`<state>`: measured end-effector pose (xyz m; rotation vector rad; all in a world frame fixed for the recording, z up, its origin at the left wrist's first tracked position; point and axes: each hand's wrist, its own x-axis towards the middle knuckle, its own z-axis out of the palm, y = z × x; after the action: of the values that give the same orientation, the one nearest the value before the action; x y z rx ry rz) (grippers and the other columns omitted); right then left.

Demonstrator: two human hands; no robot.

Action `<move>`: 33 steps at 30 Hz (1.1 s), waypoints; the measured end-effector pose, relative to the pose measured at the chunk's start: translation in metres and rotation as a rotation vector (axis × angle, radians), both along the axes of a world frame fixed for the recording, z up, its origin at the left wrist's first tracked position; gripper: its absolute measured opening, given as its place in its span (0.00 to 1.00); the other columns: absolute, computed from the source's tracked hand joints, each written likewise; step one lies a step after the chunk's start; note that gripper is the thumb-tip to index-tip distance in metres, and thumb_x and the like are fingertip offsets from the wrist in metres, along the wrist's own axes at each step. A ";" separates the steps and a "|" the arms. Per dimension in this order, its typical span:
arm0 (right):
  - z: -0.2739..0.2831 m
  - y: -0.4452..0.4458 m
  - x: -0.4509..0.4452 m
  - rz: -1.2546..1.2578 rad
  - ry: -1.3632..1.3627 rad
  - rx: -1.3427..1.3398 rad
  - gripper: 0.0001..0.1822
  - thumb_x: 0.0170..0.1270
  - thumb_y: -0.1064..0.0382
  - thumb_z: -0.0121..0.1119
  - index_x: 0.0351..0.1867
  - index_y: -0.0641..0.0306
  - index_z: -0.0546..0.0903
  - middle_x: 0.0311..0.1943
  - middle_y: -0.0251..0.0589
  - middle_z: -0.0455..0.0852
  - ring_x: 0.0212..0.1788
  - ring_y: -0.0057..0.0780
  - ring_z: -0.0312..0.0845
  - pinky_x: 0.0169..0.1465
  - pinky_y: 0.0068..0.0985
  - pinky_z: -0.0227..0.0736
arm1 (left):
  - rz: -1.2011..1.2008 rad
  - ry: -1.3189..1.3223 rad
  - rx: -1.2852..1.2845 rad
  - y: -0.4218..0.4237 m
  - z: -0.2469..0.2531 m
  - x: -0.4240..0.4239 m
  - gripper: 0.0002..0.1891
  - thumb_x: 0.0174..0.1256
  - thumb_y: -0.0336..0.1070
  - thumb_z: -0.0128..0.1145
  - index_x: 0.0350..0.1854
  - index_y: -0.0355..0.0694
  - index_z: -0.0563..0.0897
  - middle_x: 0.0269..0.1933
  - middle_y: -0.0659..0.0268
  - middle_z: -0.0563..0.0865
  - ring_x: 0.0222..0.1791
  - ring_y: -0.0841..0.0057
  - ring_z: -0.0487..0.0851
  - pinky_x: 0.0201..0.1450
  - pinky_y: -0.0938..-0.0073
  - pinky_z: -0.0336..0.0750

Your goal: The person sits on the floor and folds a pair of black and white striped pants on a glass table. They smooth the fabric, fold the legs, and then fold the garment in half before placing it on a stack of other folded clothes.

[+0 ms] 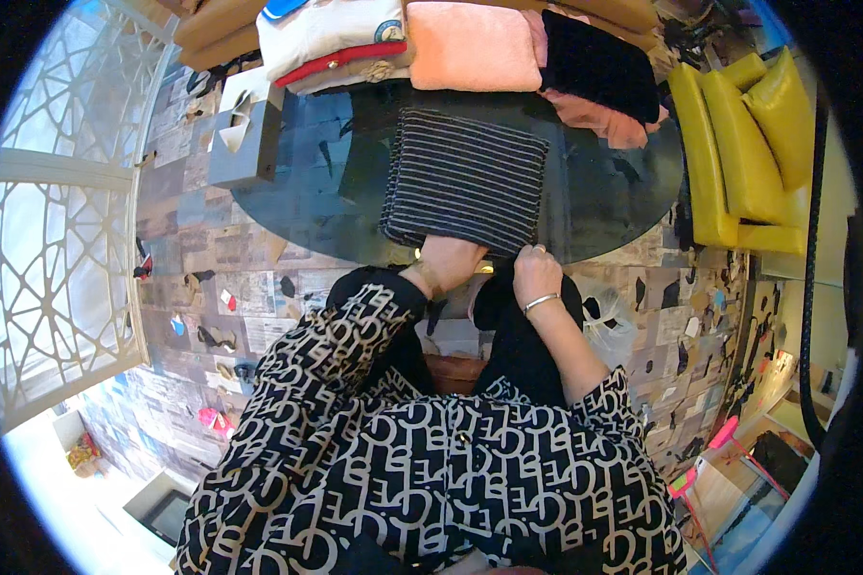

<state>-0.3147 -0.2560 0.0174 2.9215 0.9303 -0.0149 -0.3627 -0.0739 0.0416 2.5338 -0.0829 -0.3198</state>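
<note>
A black-and-white striped cloth, folded into a thick rectangle, lies on the dark glass tabletop. My left hand reaches under the cloth's near edge. Its fingers are hidden there, so their grip does not show. At the near right corner my right hand, with a ring and a silver bangle, pinches the cloth's edge. Along the far side of the table sit a stack of folded clothes in white, red and beige, a folded peach towel, and a folded black cloth resting on pink fabric.
A grey tissue box stands at the table's left side. Beyond the right edge is a yellow-green sofa. A translucent plastic bag lies beside my right knee. A white lattice screen rises at left.
</note>
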 end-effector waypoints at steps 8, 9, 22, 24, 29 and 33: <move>-0.003 -0.001 -0.002 0.006 -0.045 -0.028 0.05 0.58 0.68 0.56 0.26 0.64 0.81 0.28 0.47 0.83 0.32 0.39 0.85 0.31 0.32 0.82 | 0.461 -0.735 0.109 0.030 0.008 -0.050 0.18 0.51 0.24 0.58 0.48 0.37 0.80 0.45 0.58 0.80 0.47 0.56 0.76 0.51 0.60 0.72; -0.003 -0.002 -0.002 -0.002 -0.044 -0.021 0.05 0.58 0.68 0.56 0.26 0.64 0.81 0.28 0.47 0.83 0.31 0.40 0.85 0.31 0.32 0.82 | 0.522 -0.715 0.143 0.037 0.008 -0.046 0.18 0.51 0.24 0.58 0.47 0.37 0.80 0.45 0.58 0.80 0.47 0.56 0.76 0.51 0.60 0.72; 0.009 0.109 -0.053 0.608 0.118 0.635 0.23 0.62 0.65 0.53 0.58 0.71 0.73 0.54 0.53 0.79 0.55 0.48 0.75 0.60 0.40 0.70 | 0.572 -0.777 -0.001 0.073 -0.024 -0.049 0.06 0.49 0.22 0.57 0.30 0.36 0.80 0.35 0.58 0.80 0.39 0.57 0.77 0.43 0.61 0.74; 0.014 0.118 -0.047 0.518 0.328 0.523 0.20 0.63 0.64 0.53 0.56 0.69 0.75 0.54 0.51 0.80 0.52 0.47 0.78 0.56 0.39 0.74 | 0.591 -0.795 -0.013 0.075 -0.022 -0.049 0.04 0.48 0.22 0.57 0.27 0.36 0.78 0.32 0.58 0.79 0.37 0.57 0.77 0.41 0.61 0.74; -0.039 0.127 -0.033 0.513 0.310 0.395 0.16 0.69 0.56 0.50 0.52 0.58 0.77 0.46 0.48 0.83 0.46 0.47 0.82 0.47 0.38 0.79 | 0.428 -0.600 0.044 0.094 -0.032 -0.062 0.03 0.46 0.24 0.58 0.23 0.37 0.77 0.30 0.58 0.77 0.37 0.57 0.76 0.40 0.61 0.74; -0.006 0.124 -0.035 0.417 0.471 0.317 0.18 0.69 0.53 0.46 0.54 0.57 0.77 0.53 0.46 0.82 0.55 0.46 0.79 0.55 0.42 0.76 | 0.310 -0.544 0.133 0.100 -0.033 -0.063 0.03 0.46 0.24 0.57 0.23 0.38 0.77 0.30 0.58 0.77 0.37 0.58 0.76 0.41 0.61 0.75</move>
<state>-0.3501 -0.1321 0.0118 2.9828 1.7415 -0.6034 -0.4261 0.0258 0.0084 2.6430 0.1265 0.5035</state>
